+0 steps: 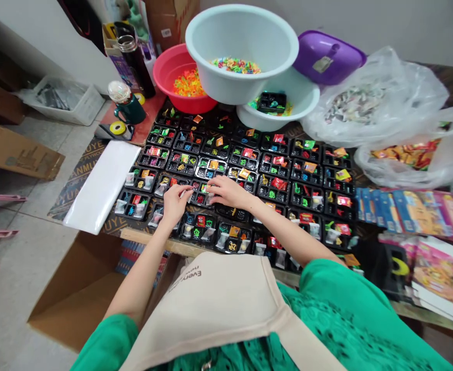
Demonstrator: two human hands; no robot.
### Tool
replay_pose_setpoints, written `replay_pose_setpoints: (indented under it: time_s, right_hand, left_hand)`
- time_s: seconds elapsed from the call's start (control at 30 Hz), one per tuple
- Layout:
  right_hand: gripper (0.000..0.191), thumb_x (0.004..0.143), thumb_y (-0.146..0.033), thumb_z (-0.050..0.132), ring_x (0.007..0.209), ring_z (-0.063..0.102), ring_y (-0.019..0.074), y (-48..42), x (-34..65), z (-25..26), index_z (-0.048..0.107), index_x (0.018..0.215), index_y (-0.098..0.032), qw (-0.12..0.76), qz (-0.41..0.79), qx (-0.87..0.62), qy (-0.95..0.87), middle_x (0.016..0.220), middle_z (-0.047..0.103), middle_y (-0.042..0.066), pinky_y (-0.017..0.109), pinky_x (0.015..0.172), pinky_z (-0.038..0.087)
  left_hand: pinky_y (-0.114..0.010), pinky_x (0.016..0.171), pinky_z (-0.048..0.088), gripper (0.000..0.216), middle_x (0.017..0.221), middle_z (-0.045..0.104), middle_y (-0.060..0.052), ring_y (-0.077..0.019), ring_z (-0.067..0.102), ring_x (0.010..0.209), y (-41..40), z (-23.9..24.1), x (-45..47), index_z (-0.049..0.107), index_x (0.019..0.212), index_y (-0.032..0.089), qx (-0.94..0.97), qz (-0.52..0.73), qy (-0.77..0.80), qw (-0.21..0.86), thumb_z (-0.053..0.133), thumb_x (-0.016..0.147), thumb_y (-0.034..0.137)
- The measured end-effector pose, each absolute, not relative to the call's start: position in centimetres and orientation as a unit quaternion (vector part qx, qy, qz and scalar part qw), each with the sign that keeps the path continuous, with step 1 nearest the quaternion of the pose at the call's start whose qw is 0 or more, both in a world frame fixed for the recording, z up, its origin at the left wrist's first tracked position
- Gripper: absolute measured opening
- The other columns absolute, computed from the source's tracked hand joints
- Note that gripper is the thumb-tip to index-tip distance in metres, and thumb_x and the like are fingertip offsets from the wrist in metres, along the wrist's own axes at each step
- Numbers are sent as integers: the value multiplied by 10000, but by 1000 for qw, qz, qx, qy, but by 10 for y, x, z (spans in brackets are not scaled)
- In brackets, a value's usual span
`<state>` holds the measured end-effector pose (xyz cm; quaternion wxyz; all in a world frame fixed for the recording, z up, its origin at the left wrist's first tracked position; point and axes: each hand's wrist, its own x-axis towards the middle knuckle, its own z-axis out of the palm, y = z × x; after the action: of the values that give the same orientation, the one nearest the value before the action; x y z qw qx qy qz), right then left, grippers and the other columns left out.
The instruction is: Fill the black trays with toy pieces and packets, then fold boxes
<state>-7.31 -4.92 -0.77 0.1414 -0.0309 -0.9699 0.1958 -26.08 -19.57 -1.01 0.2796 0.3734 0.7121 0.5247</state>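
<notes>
My left hand (175,205) is over a black compartment tray (200,199) near the table's front, its thumb and fingertips pinched together. What lies in the pinch is too small to make out. From the other side my right hand (229,192) reaches over the same tray, fingers curved and somewhat apart. A small white packet (210,199) shows just below its fingertips; whether they touch it I cannot tell. Small coloured plastic pieces lie in the tray's compartments. Just behind my hands, another tray (211,167) holds an orange packet (213,164).
Rows of similar trays cover the table. Behind stand a red basin (163,66), a large pale basin (226,93) and a lower pale basin (263,121). Plastic bags (407,77) and printed boxes (438,278) are right; white sheets (100,188) left; an open carton (67,299) below.
</notes>
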Motion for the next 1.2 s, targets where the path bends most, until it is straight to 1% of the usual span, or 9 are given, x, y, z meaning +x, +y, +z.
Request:
replay_pose_setpoints:
  time_s: [0.07, 0.27, 0.43, 0.6, 0.73, 0.87, 0.93, 1.07, 1.2]
  right_hand:
    - [338, 906, -442, 639, 1064, 575, 267, -57, -47, 0, 675, 1118, -182, 190, 186, -89, -960, 1179, 642, 151, 440, 890, 485]
    - [263, 938, -402, 590, 1043, 634, 271, -90, 65, 11, 728, 1057, -213, 261, 189, -293, -900, 1100, 681, 136, 460, 892, 538]
    - [212, 922, -362, 599, 1009, 657, 266, -133, 158, 12, 759, 967, -230, 355, 115, -490, -788, 1053, 698, 118, 470, 919, 539]
    - [295, 927, -419, 569, 971, 643, 260, -178, 237, -6, 760, 856, -205, 399, 12, -628, -668, 970, 708, 113, 453, 899, 521]
    - [354, 917, -467, 567, 915, 634, 257, -201, 290, -27, 758, 809, -191, 412, -34, -677, -609, 926, 718, 115, 439, 857, 508]
    - [372, 953, -449, 519, 908, 642, 244, -211, 321, -46, 757, 856, -182, 449, -15, -690, -567, 926, 724, 117, 428, 850, 512]
    - [381, 979, -433, 475, 955, 640, 250, -213, 327, -54, 760, 932, -185, 443, -7, -691, -572, 984, 724, 121, 440, 869, 502]
    - [360, 1012, -360, 423, 1082, 611, 256, -220, 331, -63, 718, 1135, -194, 424, 1, -669, -610, 1171, 683, 128, 451, 914, 479]
    - [346, 1029, -297, 397, 1105, 597, 230, -230, 339, -65, 656, 1235, -196, 442, 26, -641, -627, 1198, 658, 118, 412, 924, 473]
  left_hand:
    - [-275, 783, 399, 110, 761, 635, -16, -191, 532, 731, -186, -18, -260, 746, 783, 225, 387, 503, 725, 268, 795, 697, 177]
    - [-299, 808, 376, 171, 690, 585, -24, -223, 535, 747, -170, -29, -264, 673, 712, 216, 453, 419, 751, 237, 837, 666, 231]
    - [-352, 981, 349, 173, 902, 572, -87, -272, 526, 999, -155, -2, -250, 719, 881, 209, 490, 474, 725, 97, 712, 827, 374]
    - [-373, 959, 403, 290, 1011, 573, -112, -263, 552, 996, -105, 28, -192, 719, 1033, 182, 595, 430, 675, 74, 570, 928, 408]
    - [-389, 1002, 418, 287, 1115, 622, -128, -279, 556, 1102, -41, 42, -112, 730, 1036, 188, 728, 339, 585, 114, 554, 936, 391]
    - [-350, 1038, 411, 311, 1182, 670, -130, -272, 575, 1161, 51, 61, -25, 730, 1071, 153, 805, 249, 501, 195, 512, 950, 338]
    - [-331, 1030, 416, 343, 1198, 692, -122, -270, 597, 1149, 106, 70, 14, 714, 1134, 132, 796, 201, 517, 244, 471, 963, 303]
    - [-358, 1068, 387, 427, 1330, 632, -180, -286, 552, 1256, 204, 74, 77, 631, 1282, 59, 759, 199, 572, 237, 370, 969, 191]
    - [-396, 1043, 407, 433, 1307, 639, -216, -302, 567, 1249, 267, 52, 121, 598, 1319, 63, 731, 167, 616, 242, 463, 932, 203]
